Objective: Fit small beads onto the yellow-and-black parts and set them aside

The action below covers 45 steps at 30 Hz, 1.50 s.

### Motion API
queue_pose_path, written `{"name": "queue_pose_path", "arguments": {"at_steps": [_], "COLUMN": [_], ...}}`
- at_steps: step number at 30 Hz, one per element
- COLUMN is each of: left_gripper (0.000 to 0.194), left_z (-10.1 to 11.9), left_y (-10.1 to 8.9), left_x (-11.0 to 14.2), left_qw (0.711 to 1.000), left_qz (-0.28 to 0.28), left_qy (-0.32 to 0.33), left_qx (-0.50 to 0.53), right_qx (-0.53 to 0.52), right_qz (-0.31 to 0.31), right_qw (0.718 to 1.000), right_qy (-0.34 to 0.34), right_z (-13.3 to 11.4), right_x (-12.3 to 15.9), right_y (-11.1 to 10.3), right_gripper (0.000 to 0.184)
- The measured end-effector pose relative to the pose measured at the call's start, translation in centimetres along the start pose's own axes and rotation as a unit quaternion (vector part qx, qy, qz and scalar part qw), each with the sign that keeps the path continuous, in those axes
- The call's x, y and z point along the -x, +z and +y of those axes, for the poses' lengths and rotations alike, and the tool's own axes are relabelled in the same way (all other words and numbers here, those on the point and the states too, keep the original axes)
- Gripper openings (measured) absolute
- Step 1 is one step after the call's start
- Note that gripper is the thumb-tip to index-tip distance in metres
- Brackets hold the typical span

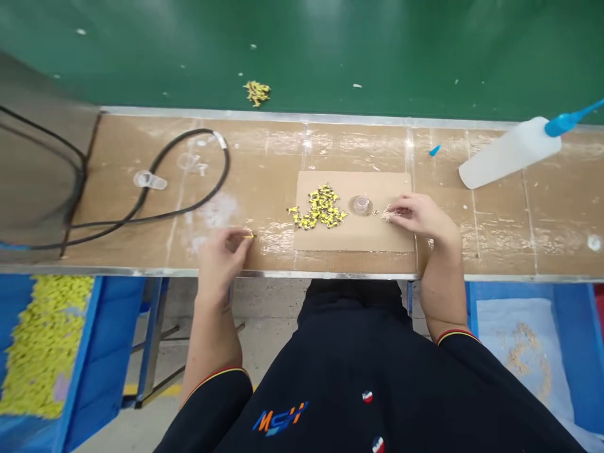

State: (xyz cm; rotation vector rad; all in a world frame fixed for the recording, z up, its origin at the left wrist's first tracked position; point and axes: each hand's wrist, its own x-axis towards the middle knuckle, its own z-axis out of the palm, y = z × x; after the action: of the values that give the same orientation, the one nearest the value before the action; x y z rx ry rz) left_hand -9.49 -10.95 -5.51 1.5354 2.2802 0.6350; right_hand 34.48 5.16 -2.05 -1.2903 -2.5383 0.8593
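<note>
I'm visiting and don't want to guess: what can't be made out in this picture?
All in the head view:
- Pale pieces: partly hidden by the fingers of the right hand; whether any is gripped is unclear.
- Yellow piece in the left hand: too small for detail.
- Blue bottle nozzle: tip cut off by the right edge.
- Left blue bin: cut off by the left edge.

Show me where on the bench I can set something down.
Two patches look largely bare: beyond the left hand, between the black cable and the cardboard sheet, and between the white bottle and the bench's near edge. Crowded: the sheet, with yellow pieces, a clear cup and the right hand.
</note>
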Motion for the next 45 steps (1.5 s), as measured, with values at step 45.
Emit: {"name": "queue_pose_path", "arguments": {"at_steps": [45], "left_gripper": [0.027], "left_z": [17.6], "left_y": [8.2], "left_x": [-6.8], "left_qw": [0.765], "left_qz": [-0.116], "left_qy": [0.311], "left_qx": [0.552], "right_qx": [-0.241], "right_qz": [0.313], "right_qw": [0.904], "right_qy": [-0.162], "right_z": [-4.5], "right_x": [-2.5], "right_y": [-0.7], "right_gripper": [0.006]}}
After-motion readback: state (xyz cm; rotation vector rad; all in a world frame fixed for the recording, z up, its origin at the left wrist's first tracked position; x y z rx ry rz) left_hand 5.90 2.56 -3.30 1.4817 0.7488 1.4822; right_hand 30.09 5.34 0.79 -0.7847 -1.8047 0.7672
